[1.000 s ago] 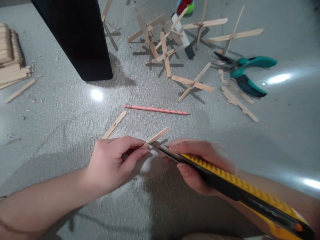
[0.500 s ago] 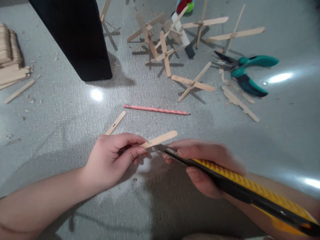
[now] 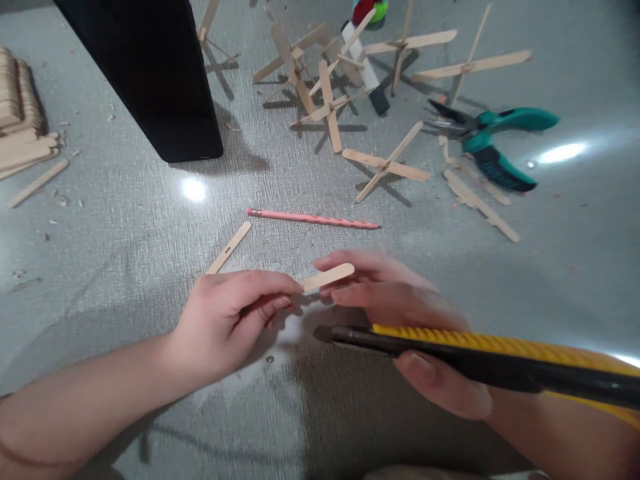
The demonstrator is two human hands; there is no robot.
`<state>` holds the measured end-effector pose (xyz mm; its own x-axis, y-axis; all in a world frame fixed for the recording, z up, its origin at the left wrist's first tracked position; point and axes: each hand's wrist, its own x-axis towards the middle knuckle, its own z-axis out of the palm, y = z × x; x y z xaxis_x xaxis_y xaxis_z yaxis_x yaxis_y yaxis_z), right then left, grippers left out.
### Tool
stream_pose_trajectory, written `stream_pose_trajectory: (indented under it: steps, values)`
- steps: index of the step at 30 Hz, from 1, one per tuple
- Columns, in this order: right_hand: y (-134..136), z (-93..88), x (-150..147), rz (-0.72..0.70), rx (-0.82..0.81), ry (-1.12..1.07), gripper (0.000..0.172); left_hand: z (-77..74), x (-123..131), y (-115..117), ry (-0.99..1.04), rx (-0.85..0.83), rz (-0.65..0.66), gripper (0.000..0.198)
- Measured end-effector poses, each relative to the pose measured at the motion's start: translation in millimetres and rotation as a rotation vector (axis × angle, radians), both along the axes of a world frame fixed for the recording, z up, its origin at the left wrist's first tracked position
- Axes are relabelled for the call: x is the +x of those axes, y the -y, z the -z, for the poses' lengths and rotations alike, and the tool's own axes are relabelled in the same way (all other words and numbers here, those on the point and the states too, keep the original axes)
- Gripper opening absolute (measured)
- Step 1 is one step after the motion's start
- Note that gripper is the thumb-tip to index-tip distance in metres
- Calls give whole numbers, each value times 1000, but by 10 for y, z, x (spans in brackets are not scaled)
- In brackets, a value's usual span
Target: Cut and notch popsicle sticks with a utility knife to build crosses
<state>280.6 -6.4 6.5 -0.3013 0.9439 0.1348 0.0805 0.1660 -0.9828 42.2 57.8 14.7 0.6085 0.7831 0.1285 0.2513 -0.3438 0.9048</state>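
Between the fingers and thumb of my left hand (image 3: pixel 235 313) is a wooden craft stick (image 3: pixel 330 275), its rounded end pointing right. My left fingers cover the rest of it. A yellow and black utility knife (image 3: pixel 480 357) lies in the grip of my right hand (image 3: pixel 400 300), which is slightly blurred. The knife's tip points left, below the stick and apart from it. My right fingertips are close behind the stick; whether they touch it I cannot tell. Another craft stick (image 3: pixel 230 248) with a small slot lies just beyond my left hand. A pink pencil (image 3: pixel 315 219) rests farther back.
Several crossed stick pieces (image 3: pixel 385 167) stand at the back. Green-handled pliers (image 3: pixel 493 143) and cut sticks (image 3: pixel 480 207) lie at the right. A black upright object (image 3: pixel 165 100) stands at back left, near stacked craft sticks (image 3: pixel 20 100). Wood crumbs dot the table (image 3: pixel 125 247).
The knife has come away from the stick, its tip swinging down and flatter. My right fingers have moved up behind the stick, and my left fingers have slid over the notched part.
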Motion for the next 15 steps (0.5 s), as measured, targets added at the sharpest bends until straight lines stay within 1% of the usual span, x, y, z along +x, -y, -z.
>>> stream_pose_trajectory:
  steps: [2,4,6,7,10,11,12,15]
  values:
    - [-48,-11,29,-86,45,9,49,-13,5,-21,-3,36,33,19]
    - [-75,-1,49,-124,103,4,56,-22,7,-36,-7,89,69,25]
    - [-77,21,53,-126,113,7,58,-23,7,-35,-27,122,91,28]
    - [-70,34,49,-119,109,1,59,-20,6,-29,-43,117,83,27]
    - [-39,62,27,-91,95,-36,61,1,2,-6,-79,60,12,13]
    - [-31,67,20,-83,93,-52,61,8,0,-3,-76,62,2,12]
    - [-24,70,16,-77,93,-62,61,14,-4,-4,-66,85,9,14]
    - [-18,65,13,-82,88,-48,61,10,-20,-27,-46,221,83,25]
